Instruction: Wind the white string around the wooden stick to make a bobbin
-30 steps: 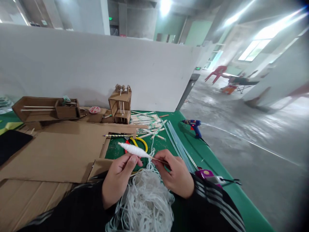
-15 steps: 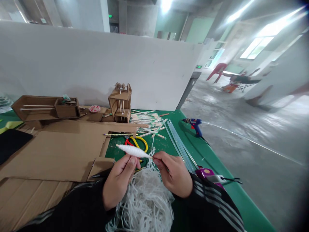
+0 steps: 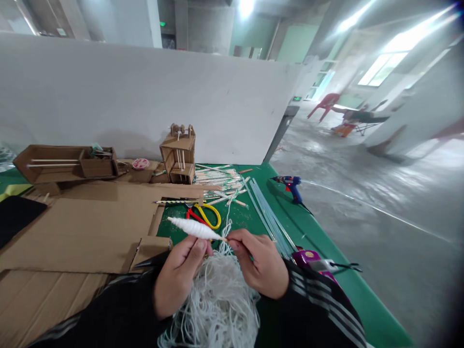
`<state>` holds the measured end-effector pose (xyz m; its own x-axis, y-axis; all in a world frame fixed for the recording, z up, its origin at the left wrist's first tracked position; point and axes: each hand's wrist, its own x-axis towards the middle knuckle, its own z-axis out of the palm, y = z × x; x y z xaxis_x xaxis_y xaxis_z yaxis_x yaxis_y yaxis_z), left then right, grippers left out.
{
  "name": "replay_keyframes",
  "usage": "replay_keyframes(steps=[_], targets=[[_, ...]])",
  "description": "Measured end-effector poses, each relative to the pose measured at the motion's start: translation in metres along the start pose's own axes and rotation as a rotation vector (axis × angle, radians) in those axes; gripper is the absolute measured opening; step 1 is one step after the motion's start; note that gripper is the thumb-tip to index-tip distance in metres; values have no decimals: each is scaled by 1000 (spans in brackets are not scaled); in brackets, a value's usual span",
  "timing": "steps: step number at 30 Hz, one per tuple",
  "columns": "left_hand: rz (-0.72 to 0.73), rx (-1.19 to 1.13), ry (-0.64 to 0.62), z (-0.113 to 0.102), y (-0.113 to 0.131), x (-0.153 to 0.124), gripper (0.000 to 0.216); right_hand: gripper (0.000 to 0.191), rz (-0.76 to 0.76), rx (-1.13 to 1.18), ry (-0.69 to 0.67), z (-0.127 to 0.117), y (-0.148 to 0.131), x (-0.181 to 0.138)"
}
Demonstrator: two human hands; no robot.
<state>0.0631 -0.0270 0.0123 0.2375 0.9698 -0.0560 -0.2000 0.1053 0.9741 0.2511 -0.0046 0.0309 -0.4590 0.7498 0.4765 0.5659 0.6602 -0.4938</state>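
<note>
Your left hand [image 3: 177, 276] had its grip pinching the fat white roll of thread [image 3: 194, 228] from below, with the thumb and fingers near its right end. The roll was wound around a thin stick [image 3: 223, 239], and your right hand [image 3: 264, 267] had its grip pinching the bare right end of that stick. The roll was up in front of you, between your two hands, tilted so its left tip was a bit higher. Just below it, on the near side, was a big messy heap of white string [image 3: 224, 304] on the green counter [image 3: 366, 295]. Just behind the roll lay scissors [image 3: 218, 220] with red and yellow handles, and a pencil [image 3: 177, 202] lay past them. On the left was a big flat piece of cardboard [image 3: 90, 227]. On the far side stood a little cardboard tower [image 3: 177, 154], with a pile of thin sticks [image 3: 217, 178] to its right. Long clear rods [image 3: 267, 212] lay on the right, and a blue glue gun [image 3: 293, 187] sat past them near the edge. A purple thing [image 3: 308, 257] was just beside your right sleeve [image 3: 319, 295].
</note>
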Motion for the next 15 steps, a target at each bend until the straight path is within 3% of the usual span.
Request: replay_keyframes(steps=[4, 10, 15], targets=[[5, 8, -5, 0, 1, 0, 40, 6, 73, 61, -22, 1, -2, -1], [14, 61, 15, 1, 0, -2, 40, 16, -58, -9, -17, -2, -3, 3], [9, 103, 42, 1, -1, -2, 40, 8, 42, 22, 1, 1, -5, -1]])
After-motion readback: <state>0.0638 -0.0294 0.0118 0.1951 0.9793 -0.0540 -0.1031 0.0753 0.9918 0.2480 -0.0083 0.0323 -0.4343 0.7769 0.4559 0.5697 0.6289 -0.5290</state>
